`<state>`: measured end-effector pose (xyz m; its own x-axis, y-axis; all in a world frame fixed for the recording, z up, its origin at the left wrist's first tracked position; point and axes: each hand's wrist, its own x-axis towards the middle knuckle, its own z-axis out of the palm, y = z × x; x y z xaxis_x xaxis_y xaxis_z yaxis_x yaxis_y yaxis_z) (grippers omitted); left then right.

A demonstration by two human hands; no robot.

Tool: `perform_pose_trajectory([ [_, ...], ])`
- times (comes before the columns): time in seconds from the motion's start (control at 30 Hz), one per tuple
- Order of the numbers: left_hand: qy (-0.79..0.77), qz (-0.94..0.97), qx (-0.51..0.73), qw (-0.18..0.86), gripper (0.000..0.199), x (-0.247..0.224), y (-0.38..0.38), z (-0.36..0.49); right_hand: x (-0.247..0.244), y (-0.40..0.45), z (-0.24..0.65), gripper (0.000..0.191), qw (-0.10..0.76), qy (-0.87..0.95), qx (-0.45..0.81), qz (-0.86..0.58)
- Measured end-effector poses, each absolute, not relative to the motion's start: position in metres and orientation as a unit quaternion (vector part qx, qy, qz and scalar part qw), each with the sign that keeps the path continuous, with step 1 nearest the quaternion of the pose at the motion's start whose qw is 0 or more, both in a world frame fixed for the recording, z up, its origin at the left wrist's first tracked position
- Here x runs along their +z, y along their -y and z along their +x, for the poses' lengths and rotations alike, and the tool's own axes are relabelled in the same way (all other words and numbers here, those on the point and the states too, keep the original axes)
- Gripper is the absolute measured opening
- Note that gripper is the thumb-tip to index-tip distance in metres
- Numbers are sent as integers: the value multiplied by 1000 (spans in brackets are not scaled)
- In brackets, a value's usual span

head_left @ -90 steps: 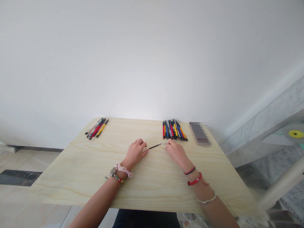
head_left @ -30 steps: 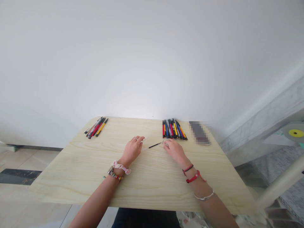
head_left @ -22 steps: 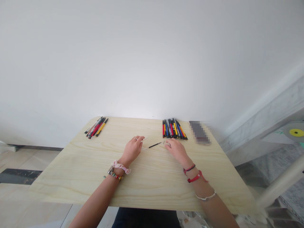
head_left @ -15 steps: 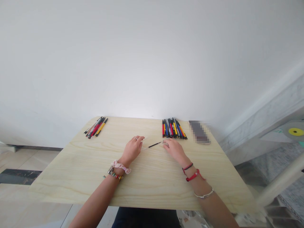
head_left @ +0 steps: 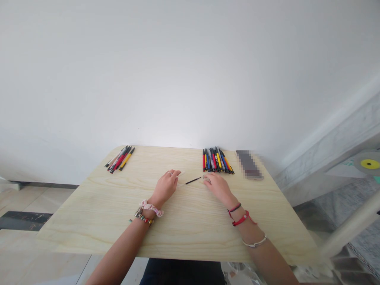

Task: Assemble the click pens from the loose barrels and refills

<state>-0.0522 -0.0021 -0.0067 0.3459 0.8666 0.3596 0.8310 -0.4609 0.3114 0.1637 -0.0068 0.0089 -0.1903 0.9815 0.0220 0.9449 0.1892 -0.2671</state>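
Note:
A thin ink refill (head_left: 193, 181), dark along its middle and pale toward its left end, lies slanted between my hands on the wooden table (head_left: 190, 221). My left hand (head_left: 168, 184) rests beside its left end with the fingers apart; a small clear piece seems to lie by the fingertips. My right hand (head_left: 216, 184) is curled near the refill's right tip, its fingers bent around something small and pale at the fingertips that I cannot make out. Right behind this hand is a row of colourful pens (head_left: 216, 160).
A smaller bunch of pens (head_left: 120, 159) lies at the table's back left. A phone (head_left: 249, 164), blurred by pixels, lies at the back right. The white wall (head_left: 178, 79) stands behind the table. Right of the table is a yellow-centred disc (head_left: 369, 164).

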Motion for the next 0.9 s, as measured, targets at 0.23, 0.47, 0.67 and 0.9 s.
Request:
perform_pose_trajectory([
  [0.23, -513, 820, 250, 44, 25, -8, 2, -52, 8, 6, 165, 21, 91, 775, 91, -618],
  [0.47, -518, 818, 244, 47, 24, -7, 2, -51, 11, 7, 164, 21, 79, 776, 91, -619],
  [0.67, -519, 819, 243, 43, 25, -7, 2, -51, 11, 7, 163, 22, 75, 776, 88, -620],
  [0.9, -519, 820, 237, 44, 24, -8, 2, -51, 12, 7, 163, 22, 75, 778, 89, -618],
])
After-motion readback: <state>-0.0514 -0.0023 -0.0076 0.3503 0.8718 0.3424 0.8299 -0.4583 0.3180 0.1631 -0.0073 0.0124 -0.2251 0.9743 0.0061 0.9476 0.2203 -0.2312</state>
